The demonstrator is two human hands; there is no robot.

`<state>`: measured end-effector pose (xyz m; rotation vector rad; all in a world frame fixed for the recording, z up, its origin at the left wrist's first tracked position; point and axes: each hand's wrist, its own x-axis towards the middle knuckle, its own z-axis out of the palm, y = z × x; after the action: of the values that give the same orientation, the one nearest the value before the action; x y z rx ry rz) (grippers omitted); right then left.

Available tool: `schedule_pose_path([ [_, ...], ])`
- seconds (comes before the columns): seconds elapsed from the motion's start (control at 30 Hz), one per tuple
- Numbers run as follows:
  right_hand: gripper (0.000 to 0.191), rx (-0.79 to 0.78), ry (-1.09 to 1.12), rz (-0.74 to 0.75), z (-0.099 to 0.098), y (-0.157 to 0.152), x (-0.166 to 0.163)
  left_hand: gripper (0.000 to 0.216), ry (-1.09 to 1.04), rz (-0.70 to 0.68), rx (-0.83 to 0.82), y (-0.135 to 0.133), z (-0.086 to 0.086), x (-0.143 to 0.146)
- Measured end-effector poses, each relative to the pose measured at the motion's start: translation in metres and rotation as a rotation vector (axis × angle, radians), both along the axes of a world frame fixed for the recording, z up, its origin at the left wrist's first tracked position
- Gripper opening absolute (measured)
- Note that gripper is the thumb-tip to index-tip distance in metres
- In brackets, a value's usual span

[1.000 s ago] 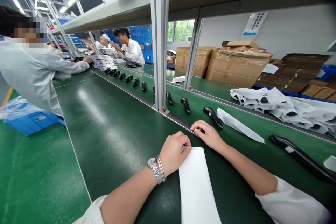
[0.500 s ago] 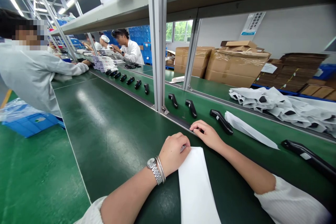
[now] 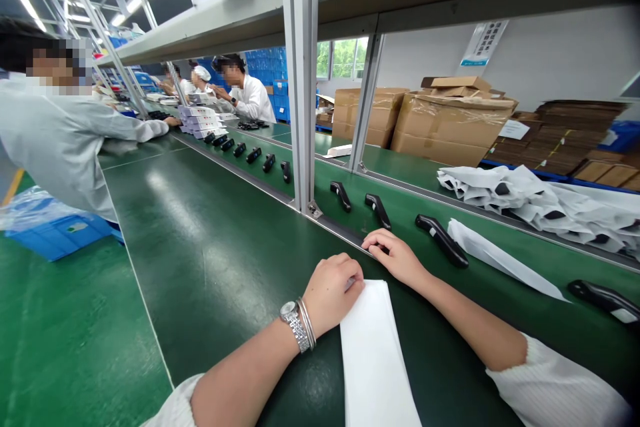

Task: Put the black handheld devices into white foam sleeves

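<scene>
Contact is made between the left hand point(image 3: 333, 290) and the upper left corner of a white pouch point(image 3: 373, 353), which lies flat on the green desk point(image 3: 215, 247) directly in front of the person, its long side running away from the body. The fingers of this hand are curled in loosely over the pouch's top edge. Whether the corner is pinched or only pressed cannot be told. A wristwatch point(image 3: 295, 323) and thin bangles are worn on that wrist.

The right hand point(image 3: 397, 255) is laid palm down just beyond the pouch's far end, apart from it, with the fingers bent and the tips set on the metal rail point(image 3: 345, 230) at the desk's far edge. Nothing is held in it.

Beyond the rail, a row of black handsets point(image 3: 441, 240) is carried on a green conveyor belt point(image 3: 525, 307), and the nearest one lies just to the right of the right hand. A second white pouch point(image 3: 500, 259) is seen beside that handset. Further back, a heap of filled pouches point(image 3: 540, 203) is piled near stacked cardboard boxes point(image 3: 450, 123). At the left, a co-worker's sleeve point(image 3: 125, 130) is stretched over the desk, well apart from the person's own hands.
</scene>
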<state>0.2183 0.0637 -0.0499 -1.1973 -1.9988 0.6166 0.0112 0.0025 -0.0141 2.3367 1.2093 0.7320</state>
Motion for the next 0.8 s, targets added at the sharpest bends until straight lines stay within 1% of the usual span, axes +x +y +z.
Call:
schedule_pose_path([
  [0.23,0.021,0.005,-0.009,0.0,-0.002,0.0024,0.001,0.009,0.036,-0.012,0.006,-0.0005,-0.0007,0.0007],
  [0.6,0.022,0.012,-0.022,0.007,0.0012,0.0018,0.0007,0.009,0.052,-0.037,0.005,-0.0016,-0.0032,0.0023],
  [0.8,0.022,0.011,-0.018,0.006,0.001,0.0011,0.0004,0.01,0.062,-0.044,0.006,-0.0026,-0.0019,0.0023],
])
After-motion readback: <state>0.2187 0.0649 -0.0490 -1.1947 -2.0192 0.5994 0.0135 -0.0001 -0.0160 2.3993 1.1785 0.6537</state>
